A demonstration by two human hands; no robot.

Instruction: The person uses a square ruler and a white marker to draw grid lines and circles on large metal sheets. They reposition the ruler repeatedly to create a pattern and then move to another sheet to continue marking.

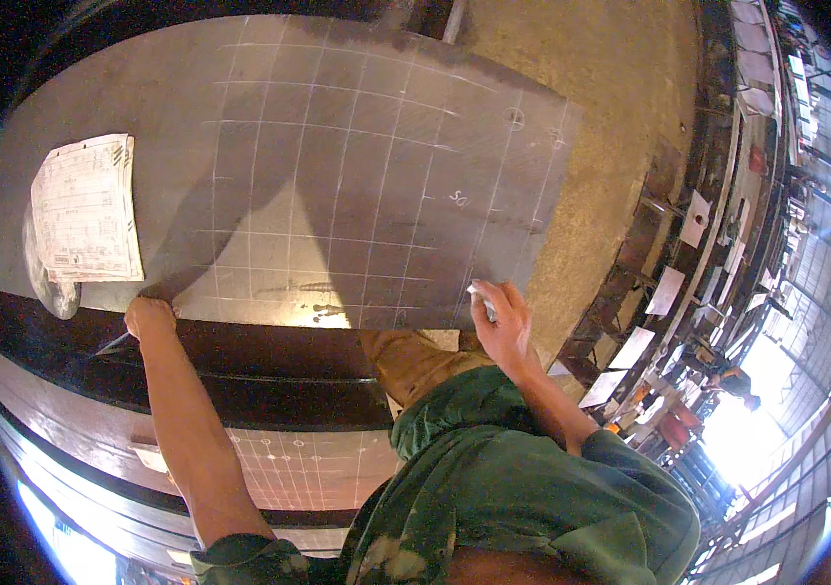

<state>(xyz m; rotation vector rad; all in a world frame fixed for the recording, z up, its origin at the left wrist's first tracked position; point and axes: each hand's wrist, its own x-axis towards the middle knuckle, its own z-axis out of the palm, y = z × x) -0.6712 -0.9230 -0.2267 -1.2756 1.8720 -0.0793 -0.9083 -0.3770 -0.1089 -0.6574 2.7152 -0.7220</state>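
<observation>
A large grey metal plate [269, 200] lies in front of me, ruled with a grid of white chalk lines and a few circled marks. At its near right edge, my right hand [505, 327] is closed in a pinch around a small white piece of chalk [475, 290]. My left hand [150, 317] is closed in a fist at the plate's near left edge; whatever its fingers hold is hidden. Close to that hand, a stack of printed drawing sheets [89, 210] lies on the plate, over a clear plastic bag [62, 295]. Light falls on the plate between my arms.
Behind and left of me, another chalk-gridded plate [298, 468] lies beyond a dark gap. A tan floor [620, 127] runs along the right, bordered by dark steel racks [630, 258] with white paper sheets. Farther right, a person [732, 383] stands near the bright doorway.
</observation>
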